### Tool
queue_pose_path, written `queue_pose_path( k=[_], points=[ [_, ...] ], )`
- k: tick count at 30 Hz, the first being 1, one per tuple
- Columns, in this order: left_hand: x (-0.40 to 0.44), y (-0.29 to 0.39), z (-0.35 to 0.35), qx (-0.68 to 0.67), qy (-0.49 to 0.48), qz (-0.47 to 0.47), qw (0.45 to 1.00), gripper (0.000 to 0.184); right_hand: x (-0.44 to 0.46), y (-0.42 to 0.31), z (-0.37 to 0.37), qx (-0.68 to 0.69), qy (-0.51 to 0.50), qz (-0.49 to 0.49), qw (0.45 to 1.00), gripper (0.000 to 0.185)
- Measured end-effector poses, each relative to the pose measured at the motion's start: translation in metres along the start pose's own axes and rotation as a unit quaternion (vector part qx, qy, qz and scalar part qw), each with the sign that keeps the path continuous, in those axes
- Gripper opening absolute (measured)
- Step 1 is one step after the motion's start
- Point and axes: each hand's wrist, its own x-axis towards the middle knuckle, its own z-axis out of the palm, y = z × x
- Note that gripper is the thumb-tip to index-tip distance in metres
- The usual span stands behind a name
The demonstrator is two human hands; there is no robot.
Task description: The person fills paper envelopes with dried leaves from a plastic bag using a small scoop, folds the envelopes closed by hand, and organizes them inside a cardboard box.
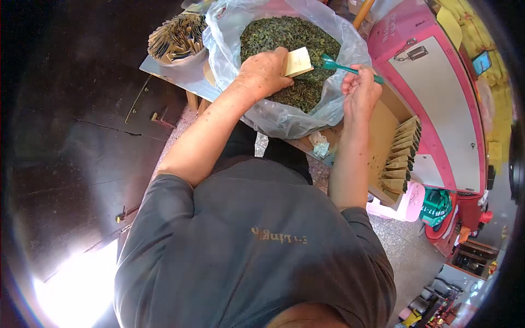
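My left hand [264,75] is closed on a small cream paper packet [298,62], held over a big clear plastic bag [220,33] of dried green leaves [287,35]. Fingers of my right hand [362,90] wrap around the handle of a green plastic spoon [343,67]. The spoon's bowl tilts close to the packet's right side, apart from it, above the leaves. Whether anything is in the bowl is too small to tell.
A round tub [188,59] full of paper packets stands at the far left. To the right, a cardboard tray [383,128] holds a row of filled packets [402,156]. Crumpled tissue [319,144] lies near the bag. A pink and white cabinet [432,71] stands behind.
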Motion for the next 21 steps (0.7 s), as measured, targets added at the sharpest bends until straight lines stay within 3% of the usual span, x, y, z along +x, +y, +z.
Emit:
queue_pose_path(
  k=[6, 10, 12, 13, 15, 16, 19, 21],
  points=[
    [-0.001, 0.004, 0.0, 0.015, -0.014, -0.001, 1.0, 0.049, -0.003, 0.002, 0.009, -0.048, -0.035, 0.007, 0.998, 0.018],
    [0.0, 0.009, -0.002, 0.009, -0.019, -0.018, 1.0, 0.056, -0.014, -0.007, 0.029, -0.165, -0.06, 0.036, 0.984, 0.02],
    [-0.002, 0.009, -0.001, -0.022, -0.002, -0.002, 1.0, 0.063, -0.01, 0.009, 0.031, -0.162, -0.135, -0.039, 0.977, 0.017],
    [-0.001, 0.013, -0.002, 0.0, -0.005, -0.014, 1.0, 0.058, -0.015, 0.005, 0.038, -0.18, -0.154, -0.021, 0.971, 0.014],
    [-0.004, 0.016, -0.003, -0.02, 0.022, -0.002, 1.0, 0.062, -0.018, 0.016, 0.049, -0.236, -0.203, -0.239, 0.92, 0.01],
    [-0.003, 0.012, 0.0, -0.031, 0.026, -0.008, 0.999, 0.06, -0.024, -0.004, 0.053, -0.28, -0.252, -0.215, 0.901, 0.009],
    [-0.003, 0.008, 0.0, -0.042, 0.038, -0.012, 0.998, 0.05, -0.026, -0.022, 0.057, -0.308, -0.267, -0.279, 0.87, 0.007],
    [-0.004, 0.01, -0.006, -0.046, 0.026, -0.013, 0.999, 0.049, -0.024, -0.032, 0.051, -0.293, -0.233, -0.281, 0.883, 0.008]
  ],
)
